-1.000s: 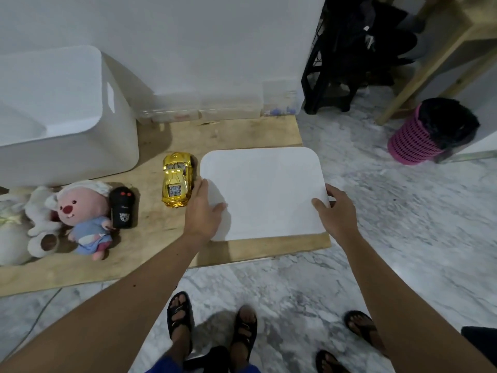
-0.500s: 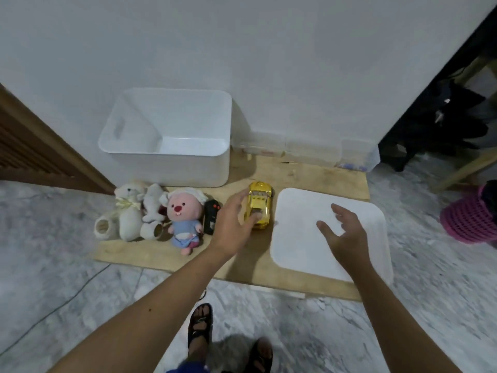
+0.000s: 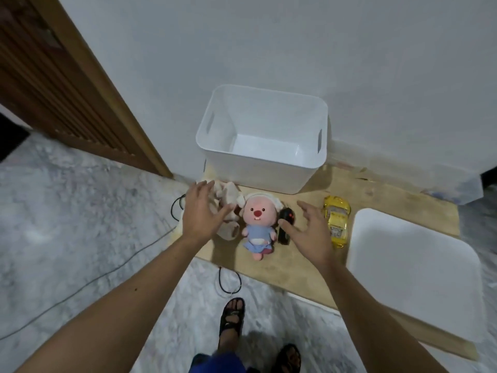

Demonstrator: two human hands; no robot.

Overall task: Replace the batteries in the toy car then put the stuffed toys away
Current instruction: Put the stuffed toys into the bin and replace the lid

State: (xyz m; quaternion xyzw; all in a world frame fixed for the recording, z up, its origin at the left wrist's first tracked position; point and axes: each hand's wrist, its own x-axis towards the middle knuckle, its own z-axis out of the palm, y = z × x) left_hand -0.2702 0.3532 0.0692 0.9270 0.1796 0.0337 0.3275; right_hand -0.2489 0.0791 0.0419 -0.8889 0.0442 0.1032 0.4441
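A pink plush toy (image 3: 257, 228) in a blue dress lies on the wooden board (image 3: 301, 262). To its left sits a cream stuffed toy (image 3: 228, 203), partly covered by my left hand (image 3: 200, 211), which hovers over it with fingers spread. A black remote (image 3: 285, 220) lies right of the pink plush. My right hand (image 3: 309, 231) is open just above the board, between the remote and the yellow toy car (image 3: 336, 219). An empty white bin (image 3: 262, 142) stands against the wall behind the toys.
The bin's white lid (image 3: 414, 275) lies flat on the board at the right. A black cable (image 3: 228, 281) loops over the marble floor near the board's front edge. A wooden door frame (image 3: 107, 84) stands at the left. My sandalled feet (image 3: 232, 316) are below.
Both hands left the lid and swung left. My left hand passed the car and now hovers over the cream toy; my right hand came to the remote. The view turned left.
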